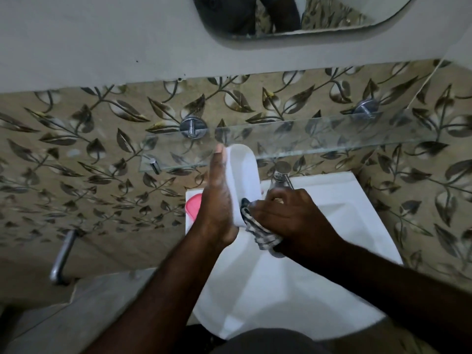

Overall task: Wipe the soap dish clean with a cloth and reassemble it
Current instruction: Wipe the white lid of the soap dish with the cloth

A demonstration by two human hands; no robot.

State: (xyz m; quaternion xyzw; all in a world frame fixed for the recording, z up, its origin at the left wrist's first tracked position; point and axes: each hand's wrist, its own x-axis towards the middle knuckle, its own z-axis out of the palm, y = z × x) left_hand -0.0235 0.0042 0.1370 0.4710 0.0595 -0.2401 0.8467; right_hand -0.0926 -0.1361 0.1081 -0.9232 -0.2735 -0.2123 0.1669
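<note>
My left hand (218,200) holds a white oval soap dish part (244,175) upright over the sink, thumb along its left edge and palm behind it. My right hand (288,215) grips a bunched checked cloth (258,231) and presses it against the lower right edge of the white part. A pink piece (193,206) lies on the sink's back left corner, mostly hidden behind my left wrist.
The white sink (344,218) lies below both hands, with a chrome tap (282,175) at its back. A glass shelf (319,139) on chrome pegs runs just behind the dish. A mirror (293,19) hangs above. A metal pipe (61,256) sticks out at left.
</note>
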